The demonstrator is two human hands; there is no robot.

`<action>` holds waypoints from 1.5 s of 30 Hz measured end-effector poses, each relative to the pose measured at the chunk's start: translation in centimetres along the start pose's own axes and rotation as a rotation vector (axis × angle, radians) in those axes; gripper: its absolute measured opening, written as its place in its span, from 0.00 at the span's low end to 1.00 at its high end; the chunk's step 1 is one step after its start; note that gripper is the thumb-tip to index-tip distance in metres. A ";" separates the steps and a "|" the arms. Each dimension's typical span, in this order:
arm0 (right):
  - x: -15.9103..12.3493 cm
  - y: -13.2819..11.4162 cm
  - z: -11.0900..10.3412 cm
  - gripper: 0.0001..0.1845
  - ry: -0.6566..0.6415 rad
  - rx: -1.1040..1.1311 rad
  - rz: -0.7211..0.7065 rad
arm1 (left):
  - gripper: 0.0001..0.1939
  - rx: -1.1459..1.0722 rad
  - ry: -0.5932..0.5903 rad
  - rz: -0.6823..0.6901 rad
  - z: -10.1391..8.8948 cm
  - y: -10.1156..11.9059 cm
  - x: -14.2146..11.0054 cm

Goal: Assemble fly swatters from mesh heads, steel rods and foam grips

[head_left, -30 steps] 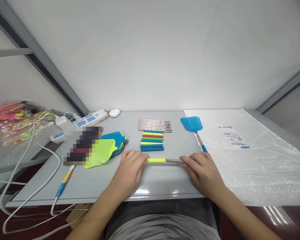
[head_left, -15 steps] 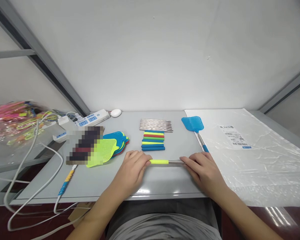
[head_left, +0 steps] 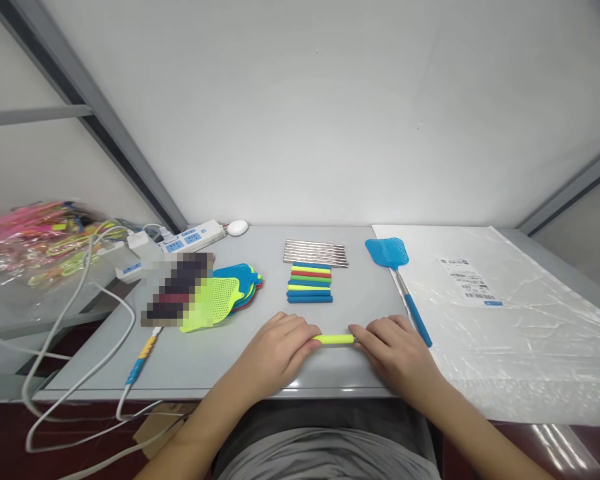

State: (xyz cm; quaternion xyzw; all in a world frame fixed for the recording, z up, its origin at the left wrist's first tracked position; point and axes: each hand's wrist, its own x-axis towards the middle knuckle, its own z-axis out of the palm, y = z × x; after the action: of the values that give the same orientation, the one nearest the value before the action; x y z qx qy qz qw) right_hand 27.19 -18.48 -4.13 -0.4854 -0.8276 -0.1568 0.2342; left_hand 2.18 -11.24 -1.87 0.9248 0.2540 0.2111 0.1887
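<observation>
My left hand [head_left: 280, 350] is closed on the left end of a yellow-green handle sleeve [head_left: 335, 339], low over the table's front. My right hand [head_left: 396, 353] pinches the metal rod [head_left: 356, 340] at the sleeve's right end; only a sliver of the rod shows, the rest hidden under my fingers. Beyond my hands lies a row of blue, yellow, red and green handle sleeves [head_left: 310, 283]. Behind them are several metal rods [head_left: 315, 253] side by side. A blue fly swatter [head_left: 387, 252] with rod and blue handle lies past my right hand.
Stacked perforated swatter heads [head_left: 223, 300] lie left, partly under a pixelated patch. A white power strip [head_left: 195, 237] with cables [head_left: 87, 267] and a white oval object [head_left: 237, 228] stand behind. Plastic-wrapped white packaging [head_left: 510, 333] covers the right side. A bag of colourful items [head_left: 45, 247] sits far left.
My right hand has come closer to my left, so much less rod shows between the sleeve and my fingers. The view has shifted slightly, showing more of the blue swatter's handle.
</observation>
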 end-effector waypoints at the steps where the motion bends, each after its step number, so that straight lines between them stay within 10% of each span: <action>1: 0.1 -0.4 0.1 0.10 -0.011 -0.004 -0.011 | 0.12 -0.047 0.023 0.004 -0.1 0.1 -0.1; 8: 1.4 -3.2 0.7 0.09 -0.054 0.021 -0.053 | 0.26 -0.819 0.523 -0.254 -0.4 -0.3 -0.5; 16: 4.2 -5.2 1.2 0.09 -0.055 0.020 -0.097 | 0.26 -1.234 0.583 -0.523 -0.7 -0.7 0.0; 21: 5.1 -6.1 1.6 0.09 -0.033 0.097 -0.037 | 0.21 -1.197 0.583 -0.585 -1.2 -1.3 -0.3; 32: 3.8 -2.9 1.2 0.10 0.011 0.107 0.044 | 0.13 -0.577 0.138 -0.544 -0.6 0.2 -0.7; 45: 2.5 -2.8 2.2 0.11 -0.135 0.176 0.011 | 0.23 -0.826 0.338 -0.483 -1.1 -1.2 -0.9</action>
State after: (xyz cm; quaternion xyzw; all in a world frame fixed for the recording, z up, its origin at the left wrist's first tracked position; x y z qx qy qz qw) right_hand 23.15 -16.97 -4.72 -0.4767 -0.8495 -0.0491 0.2207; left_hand 0.47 -10.50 -1.79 0.6406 0.3832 0.3910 0.5384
